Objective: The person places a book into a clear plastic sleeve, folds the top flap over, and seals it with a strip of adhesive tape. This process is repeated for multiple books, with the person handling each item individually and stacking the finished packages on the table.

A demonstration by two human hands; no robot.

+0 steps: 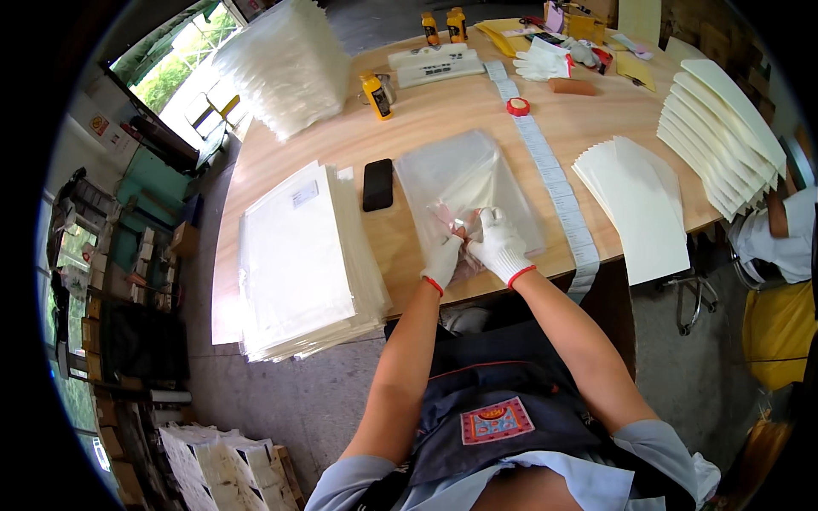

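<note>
My left hand (444, 258) and my right hand (498, 244), both in white knit gloves with red cuffs, meet over a pile of clear plastic bags (430, 166) at the table's near edge. The fingers of both are closed on the open end of the top plastic bag, whose film is lifted and creased between them. Bare fingertips show at the left glove. To the left lies a stack of large white sheets in clear sleeves (294, 247), the top one with a small label. A black phone (377, 185) rests between that stack and the bags.
A long strip of labels (545, 162) runs down the table, a red-rimmed round object (517, 106) on it. Cream sheets (635, 204) and fanned cream pieces (716, 128) lie right. Farther back are a yellow bottle (376, 95), spare gloves (543, 64) and a tall plastic stack (285, 68).
</note>
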